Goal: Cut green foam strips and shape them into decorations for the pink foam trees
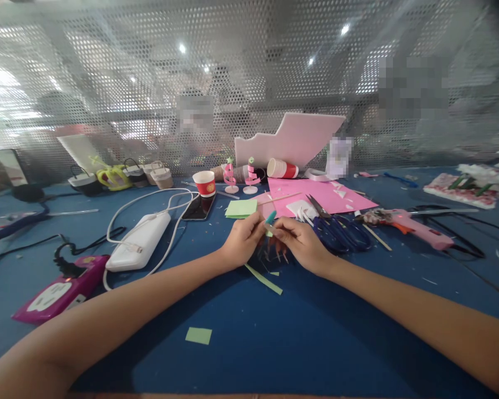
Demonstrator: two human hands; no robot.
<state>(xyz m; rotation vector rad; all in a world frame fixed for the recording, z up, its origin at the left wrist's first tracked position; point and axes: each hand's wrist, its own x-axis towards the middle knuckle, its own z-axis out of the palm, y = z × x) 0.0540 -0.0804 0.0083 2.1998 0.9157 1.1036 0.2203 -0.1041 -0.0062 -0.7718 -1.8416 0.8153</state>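
My left hand [243, 238] and my right hand [301, 243] meet over the middle of the table, fingers pinched together. Between the fingertips is a small teal piece [271, 216], with a bit of pale green paper just below it; fingers hide how these join. Under the hands, a narrow light green paper strip [265, 280] lies on the blue tabletop. Some thin reddish-brown bits beneath the fingers are too unclear to name. Behind my left hand sits a pad of green paper [241, 208]. Dark blue-handled scissors [343, 231] rest just right of my right hand.
Pink paper [316, 194], two small pink spiral figures on round bases, and a paper cup [204, 184] stand behind. A pink glue gun [419, 228] lies right. A white power bank [139, 243], phone [199, 207], cables and purple power strip [62, 288] occupy the left.
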